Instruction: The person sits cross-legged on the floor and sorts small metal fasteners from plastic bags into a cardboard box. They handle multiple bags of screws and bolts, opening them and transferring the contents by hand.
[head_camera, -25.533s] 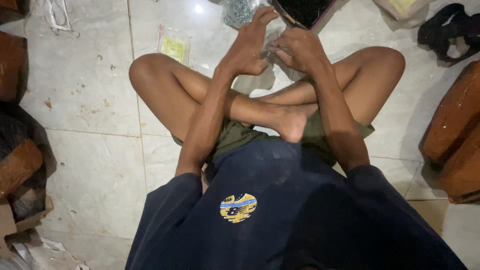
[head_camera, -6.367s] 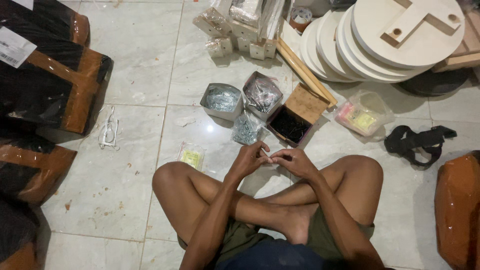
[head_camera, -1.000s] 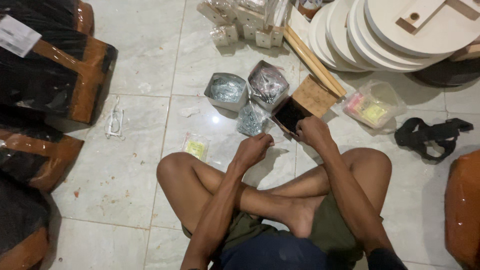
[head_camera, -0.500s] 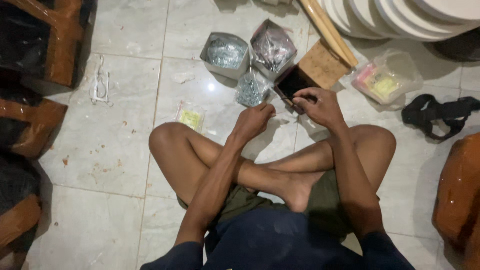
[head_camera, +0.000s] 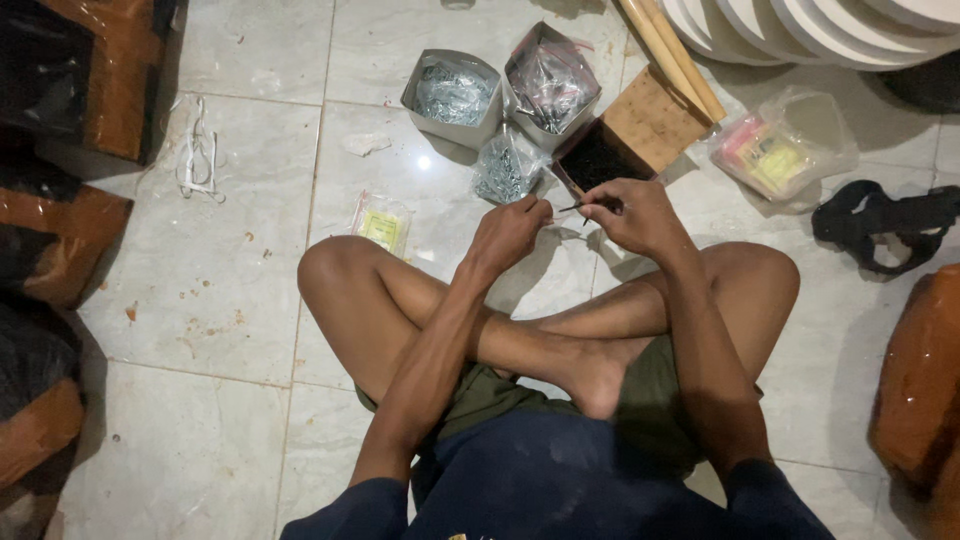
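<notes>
Pale marble floor tiles (head_camera: 230, 300) carry everything, with a person seated cross-legged in the middle. Both hands meet just above the knees: the right hand (head_camera: 640, 215) is pinched closed on a thin dark screw (head_camera: 572, 208), and the left hand (head_camera: 510, 232) is curled closed just beside its tip, fingers seemingly on something too small to make out. The screw looks light, stiff and hard (easy to drop, since so little of it offers a grip), so it is best taken at the head end between thumb and forefinger, as the right hand does. It lies between the two hands, nearly level, pointing toward the left one. Just beyond the hands sits an open box (head_camera: 600, 160) of dark screws, beside a clear bag (head_camera: 505, 168) of silvery ones, with two open cartons (head_camera: 452, 95) of more hardware further off.
</notes>
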